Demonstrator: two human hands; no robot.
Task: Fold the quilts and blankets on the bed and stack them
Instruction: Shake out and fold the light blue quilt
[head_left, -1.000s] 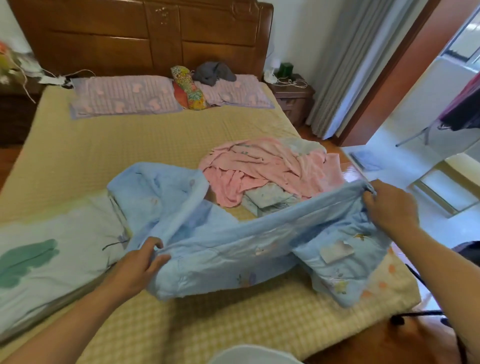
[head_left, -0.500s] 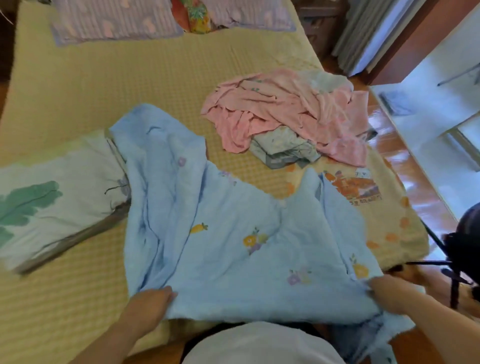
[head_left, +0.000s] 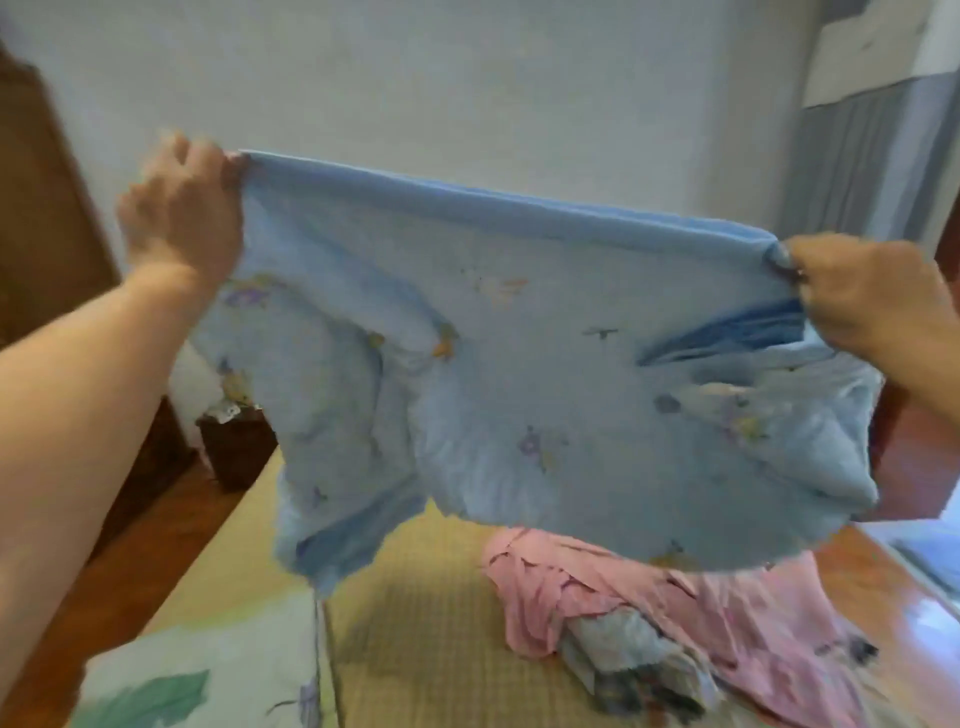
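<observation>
A light blue quilt with small flower prints hangs in the air in front of me, stretched along its top edge. My left hand grips its upper left corner and my right hand grips its upper right corner. Its lower edge hangs crumpled above the bed. Below it on the yellow mattress cover lies a crumpled pink blanket over a pale folded cloth. A white quilt with a green leaf print lies at the lower left.
The wooden headboard stands at the left and a dark nightstand shows behind the quilt. A white wall fills the background, with a grey curtain at the right. Wooden floor runs along the bed's right side.
Both hands have lifted the blue quilt from the bed up to head height and pulled its top edge taut. The camera has tilted up toward the wall.
</observation>
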